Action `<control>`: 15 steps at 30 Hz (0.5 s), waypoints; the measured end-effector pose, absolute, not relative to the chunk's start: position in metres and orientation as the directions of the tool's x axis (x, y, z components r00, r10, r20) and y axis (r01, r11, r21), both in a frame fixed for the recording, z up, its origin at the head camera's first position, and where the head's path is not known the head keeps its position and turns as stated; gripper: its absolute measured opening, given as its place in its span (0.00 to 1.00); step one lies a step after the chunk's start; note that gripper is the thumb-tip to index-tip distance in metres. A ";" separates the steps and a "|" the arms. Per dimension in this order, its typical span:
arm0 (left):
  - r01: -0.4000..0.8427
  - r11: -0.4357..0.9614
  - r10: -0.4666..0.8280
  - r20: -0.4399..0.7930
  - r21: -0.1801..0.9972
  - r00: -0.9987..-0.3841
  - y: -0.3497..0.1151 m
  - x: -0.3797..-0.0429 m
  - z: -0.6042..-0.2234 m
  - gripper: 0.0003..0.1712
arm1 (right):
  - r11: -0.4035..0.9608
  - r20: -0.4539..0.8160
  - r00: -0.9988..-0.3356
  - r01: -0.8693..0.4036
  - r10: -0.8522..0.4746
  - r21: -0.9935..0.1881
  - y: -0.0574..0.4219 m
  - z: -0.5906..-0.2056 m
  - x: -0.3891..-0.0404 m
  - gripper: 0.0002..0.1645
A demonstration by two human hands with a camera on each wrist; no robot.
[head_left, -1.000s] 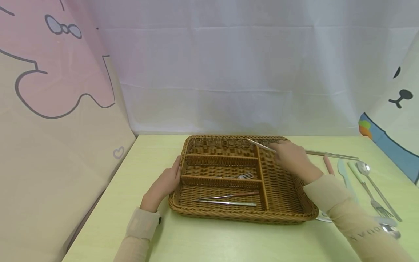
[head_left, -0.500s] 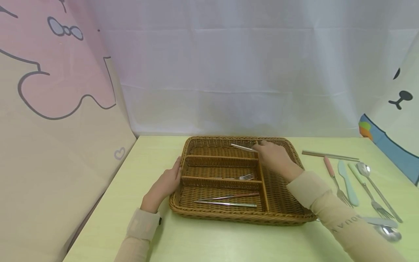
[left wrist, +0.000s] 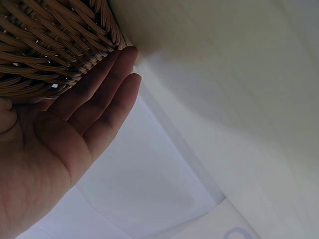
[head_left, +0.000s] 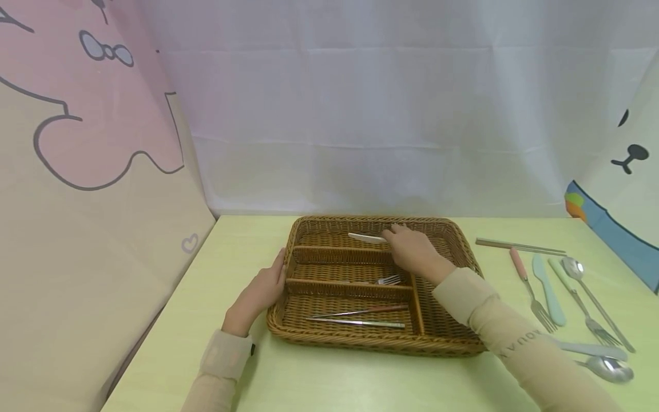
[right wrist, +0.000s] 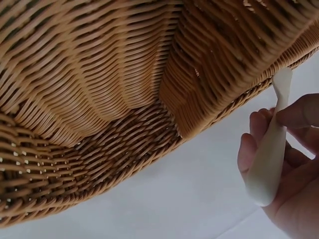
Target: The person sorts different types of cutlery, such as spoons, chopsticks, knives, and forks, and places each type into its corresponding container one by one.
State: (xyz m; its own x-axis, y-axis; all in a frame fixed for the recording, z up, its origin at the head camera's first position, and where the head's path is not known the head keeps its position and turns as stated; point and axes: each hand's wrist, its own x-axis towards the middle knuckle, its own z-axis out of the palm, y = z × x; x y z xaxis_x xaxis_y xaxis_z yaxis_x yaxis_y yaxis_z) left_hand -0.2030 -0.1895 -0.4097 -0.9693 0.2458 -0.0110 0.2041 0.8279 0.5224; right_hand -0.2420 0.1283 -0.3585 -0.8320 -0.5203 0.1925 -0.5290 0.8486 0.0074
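Note:
A wicker cutlery basket point(head_left: 381, 345) with several compartments stands on the table. My left hand point(head_left: 262, 289) rests against its left side, fingers straight along the outer weave in the left wrist view. My right hand point(head_left: 412, 250) pinches a white knife point(right wrist: 269, 164) between thumb and fingers; its pale blade point(head_left: 366, 237) points left over the back compartment. A fork point(head_left: 389, 280) lies in the middle compartment, partly hidden by the divider. In the front one are slim, chopstick-like metal pieces with a reddish handle point(head_left: 388, 308) and a pale green handle point(head_left: 383, 324).
Right of the basket lie chopsticks point(head_left: 520, 246), a pink-handled fork point(head_left: 540, 315), a mint knife point(head_left: 548, 289), a green-handled fork point(head_left: 571, 280), a long spoon point(head_left: 599, 297), a pale handle point(head_left: 597, 349) and another spoon point(head_left: 610, 369). A white curtain point(head_left: 334, 131) hangs behind.
My right hand has moved left with the white knife, from above the right compartment to over the back left one. The left hand has stayed at the basket's side.

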 end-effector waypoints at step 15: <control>0.205 0.837 0.238 -0.001 0.507 -0.971 -0.188 -0.202 -0.409 0.30 | 0.780 0.190 -0.767 -0.626 -0.613 -0.007 0.113 -0.364 -0.247 0.13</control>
State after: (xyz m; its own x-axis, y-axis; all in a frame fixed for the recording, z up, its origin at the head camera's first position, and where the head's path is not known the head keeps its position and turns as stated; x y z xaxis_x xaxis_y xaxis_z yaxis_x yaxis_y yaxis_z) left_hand -0.2022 -0.1882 -0.4086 -0.9712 0.2382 -0.0013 0.2047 0.8374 0.5068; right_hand -0.2472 0.1126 -0.3642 -0.7667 -0.6131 0.1905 -0.6256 0.7801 -0.0072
